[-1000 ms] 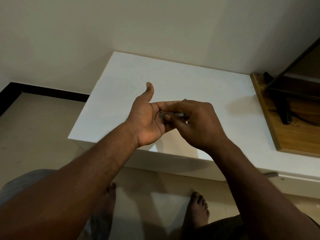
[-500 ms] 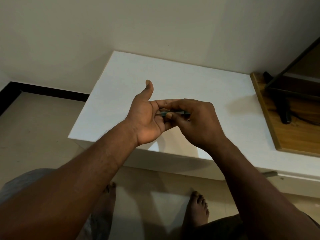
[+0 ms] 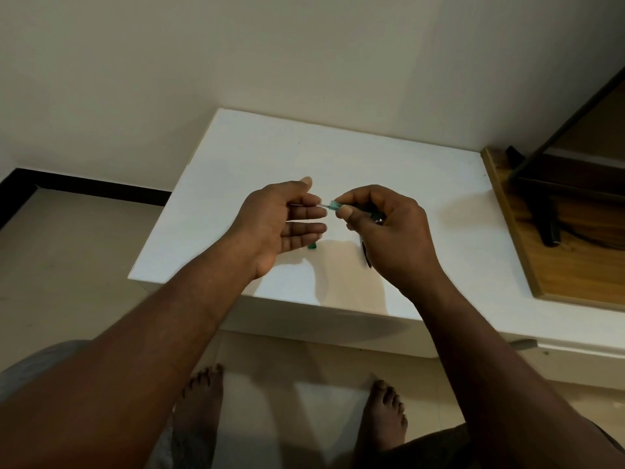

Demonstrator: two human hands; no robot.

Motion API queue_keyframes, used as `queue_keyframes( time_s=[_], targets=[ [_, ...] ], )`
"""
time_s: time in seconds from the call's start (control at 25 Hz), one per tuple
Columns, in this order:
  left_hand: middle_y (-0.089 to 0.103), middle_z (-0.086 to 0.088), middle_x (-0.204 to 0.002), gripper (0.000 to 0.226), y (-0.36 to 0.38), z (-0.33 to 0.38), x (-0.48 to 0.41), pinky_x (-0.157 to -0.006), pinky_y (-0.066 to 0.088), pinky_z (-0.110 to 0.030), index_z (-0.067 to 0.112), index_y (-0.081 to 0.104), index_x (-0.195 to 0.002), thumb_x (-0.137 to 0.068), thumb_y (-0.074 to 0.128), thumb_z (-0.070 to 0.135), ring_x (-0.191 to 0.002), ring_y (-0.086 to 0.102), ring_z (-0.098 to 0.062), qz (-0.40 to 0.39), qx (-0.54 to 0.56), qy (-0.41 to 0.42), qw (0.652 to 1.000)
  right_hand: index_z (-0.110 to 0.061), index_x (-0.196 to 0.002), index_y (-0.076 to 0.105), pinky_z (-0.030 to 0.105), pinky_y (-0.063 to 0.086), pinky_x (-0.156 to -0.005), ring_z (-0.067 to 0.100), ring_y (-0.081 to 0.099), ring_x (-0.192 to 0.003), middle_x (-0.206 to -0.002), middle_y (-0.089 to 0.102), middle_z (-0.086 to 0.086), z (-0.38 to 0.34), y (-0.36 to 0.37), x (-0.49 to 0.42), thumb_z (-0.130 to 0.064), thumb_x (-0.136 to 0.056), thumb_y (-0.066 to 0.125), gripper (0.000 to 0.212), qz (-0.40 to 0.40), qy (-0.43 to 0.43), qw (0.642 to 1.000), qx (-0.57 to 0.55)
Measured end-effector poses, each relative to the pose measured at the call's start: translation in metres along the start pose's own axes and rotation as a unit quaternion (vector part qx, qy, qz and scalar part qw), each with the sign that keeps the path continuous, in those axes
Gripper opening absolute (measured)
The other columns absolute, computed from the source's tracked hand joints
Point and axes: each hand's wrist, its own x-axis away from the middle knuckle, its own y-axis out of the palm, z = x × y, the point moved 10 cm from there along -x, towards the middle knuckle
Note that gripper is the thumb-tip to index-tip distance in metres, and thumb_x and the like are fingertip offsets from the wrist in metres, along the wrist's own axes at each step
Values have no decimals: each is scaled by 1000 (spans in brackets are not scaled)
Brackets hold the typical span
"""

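Observation:
My right hand (image 3: 385, 228) pinches a short green tube (image 3: 334, 205), which looks like a pen barrel, between thumb and forefinger above the white table (image 3: 338, 157). A thin clear rod (image 3: 309, 205) sticks out of the tube to the left and lies along the straight fingers of my left hand (image 3: 280, 221). That hand's palm faces right with the thumb on top; whether it grips the rod I cannot tell. A small green piece (image 3: 313, 246) lies on the table below my left fingers. A dark slim part (image 3: 366, 253) shows under my right hand.
A wooden board (image 3: 548, 265) with a black stand and a cable on it lies at the table's right end. The wall runs behind the table. My bare feet (image 3: 385, 411) stand on the tiled floor in front of the table.
My hands were joined over the pen in my left palm; now they have drawn apart, baring the thin rod between them. The small green piece now shows on the table.

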Motion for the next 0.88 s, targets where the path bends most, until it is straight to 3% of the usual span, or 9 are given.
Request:
queue_keyframes(
  time_s=[0.12,0.4,0.64,0.88],
  targets=[
    [79,-11,-89,34,0,13,2,-70,62,-33,6,77,-98,-91,70,39,-75,77,-26,5,-95,49,994,-24,-104,79,9,48,-72,2,67,-85,-89,73,-17,2,-2,-1,-20,-98,73,9,9,9,1000,10],
    [77,-8,-77,18,3,21,5,-61,61,-31,5,74,-96,-93,66,21,-62,72,-21,26,-138,89,986,-26,-102,78,10,50,-73,2,67,-85,-89,74,-18,2,-4,-1,-20,-98,73,9,21,12,1000,20],
    [79,-3,-79,13,-1,28,8,-60,59,-30,13,75,-92,-91,66,23,-63,73,-18,51,-162,109,979,-27,-103,78,7,48,-72,0,66,-85,-88,73,-19,1,-3,-1,-21,-98,73,9,18,15,999,21],
    [78,5,-77,13,-5,44,15,-58,53,-26,21,77,-83,-88,68,27,-64,74,-14,97,-210,183,956,-28,-100,77,19,53,-75,10,68,-85,-86,73,-14,1,-1,0,-19,-98,72,11,11,18,1000,11]
  ],
)
